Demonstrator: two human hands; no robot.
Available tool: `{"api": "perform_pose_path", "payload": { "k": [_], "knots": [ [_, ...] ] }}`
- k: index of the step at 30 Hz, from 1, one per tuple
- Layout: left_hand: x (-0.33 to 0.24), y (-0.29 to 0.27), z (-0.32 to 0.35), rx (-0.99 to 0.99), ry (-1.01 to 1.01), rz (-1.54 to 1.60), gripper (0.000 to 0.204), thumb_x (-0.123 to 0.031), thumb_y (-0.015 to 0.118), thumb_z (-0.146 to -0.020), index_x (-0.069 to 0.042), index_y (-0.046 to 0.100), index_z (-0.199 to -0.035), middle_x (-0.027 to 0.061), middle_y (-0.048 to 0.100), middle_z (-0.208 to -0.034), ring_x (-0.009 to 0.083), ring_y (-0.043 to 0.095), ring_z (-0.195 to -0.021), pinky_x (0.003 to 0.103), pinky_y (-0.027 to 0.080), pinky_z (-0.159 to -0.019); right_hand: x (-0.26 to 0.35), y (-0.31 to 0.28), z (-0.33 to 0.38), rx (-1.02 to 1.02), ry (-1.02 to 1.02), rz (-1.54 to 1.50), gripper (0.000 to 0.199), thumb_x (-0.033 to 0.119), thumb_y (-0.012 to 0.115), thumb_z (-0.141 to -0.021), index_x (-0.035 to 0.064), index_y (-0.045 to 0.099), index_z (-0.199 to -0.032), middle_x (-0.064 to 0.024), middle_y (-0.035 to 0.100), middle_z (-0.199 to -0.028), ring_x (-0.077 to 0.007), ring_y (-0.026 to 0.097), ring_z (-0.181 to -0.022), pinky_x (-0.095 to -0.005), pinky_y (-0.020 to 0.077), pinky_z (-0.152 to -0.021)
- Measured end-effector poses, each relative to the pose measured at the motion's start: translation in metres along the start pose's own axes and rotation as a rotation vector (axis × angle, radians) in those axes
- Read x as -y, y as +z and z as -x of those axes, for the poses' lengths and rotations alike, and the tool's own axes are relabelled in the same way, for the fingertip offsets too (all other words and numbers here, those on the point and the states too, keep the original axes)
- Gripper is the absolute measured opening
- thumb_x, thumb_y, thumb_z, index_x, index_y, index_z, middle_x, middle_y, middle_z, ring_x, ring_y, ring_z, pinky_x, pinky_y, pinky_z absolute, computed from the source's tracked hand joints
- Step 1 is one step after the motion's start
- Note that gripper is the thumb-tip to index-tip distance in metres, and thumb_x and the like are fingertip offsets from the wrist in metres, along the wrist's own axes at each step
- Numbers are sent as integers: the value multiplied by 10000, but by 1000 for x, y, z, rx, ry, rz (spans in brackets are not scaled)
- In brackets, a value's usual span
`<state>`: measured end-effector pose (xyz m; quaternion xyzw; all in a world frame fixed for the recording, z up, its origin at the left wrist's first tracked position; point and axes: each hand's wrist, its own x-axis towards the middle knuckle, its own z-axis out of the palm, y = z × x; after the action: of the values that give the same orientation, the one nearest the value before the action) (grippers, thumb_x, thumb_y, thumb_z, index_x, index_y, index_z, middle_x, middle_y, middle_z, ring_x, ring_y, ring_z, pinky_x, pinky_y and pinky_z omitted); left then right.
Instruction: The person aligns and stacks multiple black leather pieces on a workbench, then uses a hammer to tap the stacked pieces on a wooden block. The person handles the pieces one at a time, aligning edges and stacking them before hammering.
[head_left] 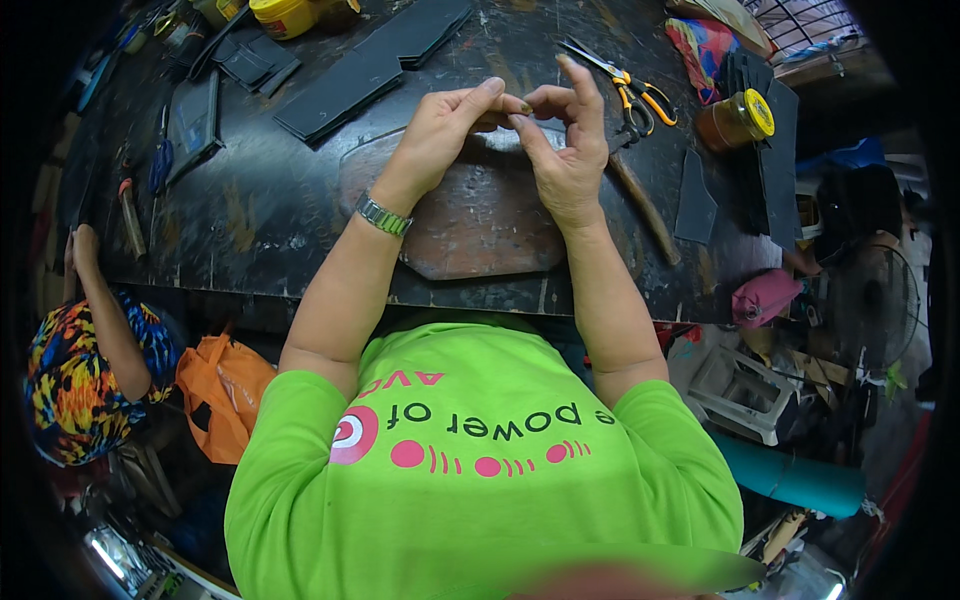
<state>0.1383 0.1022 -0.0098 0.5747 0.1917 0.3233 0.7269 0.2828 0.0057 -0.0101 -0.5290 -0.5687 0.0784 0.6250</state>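
My left hand (pixel 440 130) and my right hand (pixel 568 155) meet at their fingertips above a dark brown board (pixel 480 225) with cut corners. The left fingers are drawn together and point right. My right thumb and forefinger close around the left fingertips, while another right finger sticks up. Whatever small thing may be pinched there is too small to make out. Right of my right hand lie scissors (pixel 632 95) with orange and black handles, and a hammer (pixel 645 210) with a wooden handle.
Stacked dark sheets (pixel 345 92) lie at the back left. A yellow-lidded jar (pixel 735 122) and a cut dark piece (pixel 696 198) are on the right. At the left edge, another person's hand (pixel 85 245) rests near a wooden-handled tool (pixel 130 215). An orange bag (pixel 222 395) hangs below.
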Motion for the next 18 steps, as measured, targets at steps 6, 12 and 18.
{"api": "perform_pose_path", "payload": {
  "k": [6, 12, 18],
  "knots": [
    [-3, 3, 2, 28, -43, -11, 417, -353, 567, -1068, 11, 745, -1168, 93, 762, -1055, 159, 708, -994, 294, 544, -941, -4, -1, -1, -72, 153, -154, 621, -58, 710, -864, 96, 546, -1443, -66, 720, -958, -133, 683, -912, -287, 550, -856],
    [-11, -2, 4, 230, -132, -19, 485, -355, 542, -1076, -12, 592, -1415, 104, 704, -1249, 148, 671, -1096, 293, 510, -998, -13, -9, -6, -102, 338, -426, 581, -63, 686, -888, 63, 560, -1441, -66, 724, -951, -107, 675, -899, -258, 538, -848],
    [-18, 6, 10, 509, -158, -84, 696, -286, 585, -1053, -22, 266, -1612, 143, 644, -1347, 148, 654, -1118, 280, 499, -981, -17, -9, -7, -198, 397, -475, 549, -81, 657, -895, 44, 560, -1421, -54, 705, -907, -91, 652, -866, -243, 519, -815]
  ]
}}
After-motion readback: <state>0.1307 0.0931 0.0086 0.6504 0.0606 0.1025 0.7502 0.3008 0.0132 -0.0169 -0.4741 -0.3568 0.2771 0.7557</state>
